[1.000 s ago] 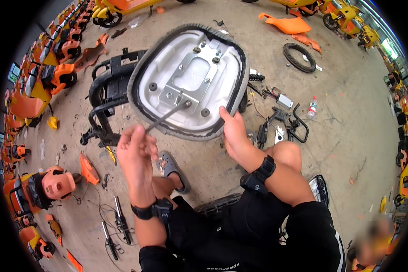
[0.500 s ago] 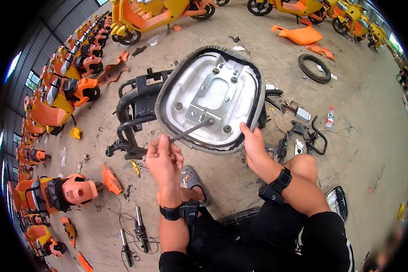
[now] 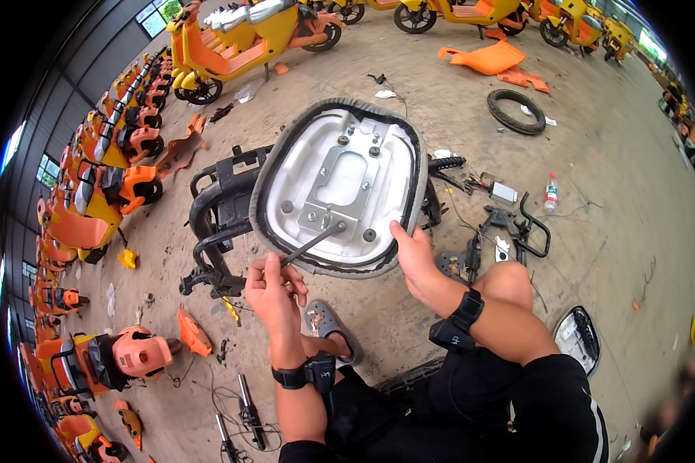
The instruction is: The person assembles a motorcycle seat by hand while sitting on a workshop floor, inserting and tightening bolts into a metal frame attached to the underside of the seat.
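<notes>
An upturned scooter seat is held up in front of me, its white plastic underside facing me and a dark rim around it. A silver metal bracket is fastened on that underside with several bolts and nuts. My right hand is closed on the seat's near right edge, thumb on top. My left hand pinches the outer end of a slim grey wrench. The wrench's other end sits on a bolt at the bracket's near right corner.
Behind the seat stands a black scooter frame. On the concrete floor lie a tyre, a plastic bottle, black handlebars, orange panels and another seat piece. Rows of orange and yellow scooters line the left and back.
My view has turned slightly, shifting the background. The seat sits a little lower and nearer to me. The wrench slants more steeply, its end still on the same bolt; both hands keep their grip.
</notes>
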{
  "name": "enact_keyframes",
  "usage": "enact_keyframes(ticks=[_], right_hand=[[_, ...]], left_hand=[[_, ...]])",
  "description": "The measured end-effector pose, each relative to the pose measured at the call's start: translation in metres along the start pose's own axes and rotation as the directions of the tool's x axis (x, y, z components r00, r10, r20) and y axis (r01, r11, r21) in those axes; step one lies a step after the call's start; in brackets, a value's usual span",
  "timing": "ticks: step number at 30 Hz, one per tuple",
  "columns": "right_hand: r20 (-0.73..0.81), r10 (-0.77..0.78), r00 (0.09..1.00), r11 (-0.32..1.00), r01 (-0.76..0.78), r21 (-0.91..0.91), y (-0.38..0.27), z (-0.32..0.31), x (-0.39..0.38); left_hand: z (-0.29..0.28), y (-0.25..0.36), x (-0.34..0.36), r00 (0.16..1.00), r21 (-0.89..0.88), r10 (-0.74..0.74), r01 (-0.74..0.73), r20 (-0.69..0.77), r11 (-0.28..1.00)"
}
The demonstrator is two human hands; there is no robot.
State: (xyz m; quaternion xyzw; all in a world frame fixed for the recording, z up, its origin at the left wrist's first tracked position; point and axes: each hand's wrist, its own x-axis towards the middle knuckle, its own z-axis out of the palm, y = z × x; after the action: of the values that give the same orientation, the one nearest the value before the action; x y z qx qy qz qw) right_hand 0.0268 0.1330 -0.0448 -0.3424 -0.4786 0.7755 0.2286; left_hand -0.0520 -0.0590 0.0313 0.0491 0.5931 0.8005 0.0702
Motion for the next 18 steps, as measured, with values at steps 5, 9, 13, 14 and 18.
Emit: enact_keyframes(ticks=[5,9,13,14,18], right_hand=[[0.015,0.002,1.0,0.999,-0.003,0.046,-0.003,0.001,-0.003],[0.008,-0.001,1.0,1.0,0.001,0.021,-0.005,0.001,-0.004],[0.032,0.019,0.999,0.998,-0.021,0.055,-0.004,0.0,-0.001],[0.04,0.035,0.999,0.997,-0.038,0.062,-0.005,0.001,-0.002],[0.018,-0.004,1.0,0.997,0.003,0.071,0.001,0.0,0.0]], left_hand=[[0.001,-0.003,-0.003,0.996,-0.055,0.093,-0.092,0.014,0.994],[0.001,-0.001,-0.005,0.982,-0.108,0.188,-0.188,-0.01,0.976],[0.002,0.003,-0.01,0.992,-0.227,-0.06,0.084,0.11,0.97],[0.006,0.005,-0.014,0.977,-0.261,-0.134,0.173,0.164,0.95],[0.024,0.002,-0.036,0.904,-0.246,-0.226,0.327,0.363,0.913]])
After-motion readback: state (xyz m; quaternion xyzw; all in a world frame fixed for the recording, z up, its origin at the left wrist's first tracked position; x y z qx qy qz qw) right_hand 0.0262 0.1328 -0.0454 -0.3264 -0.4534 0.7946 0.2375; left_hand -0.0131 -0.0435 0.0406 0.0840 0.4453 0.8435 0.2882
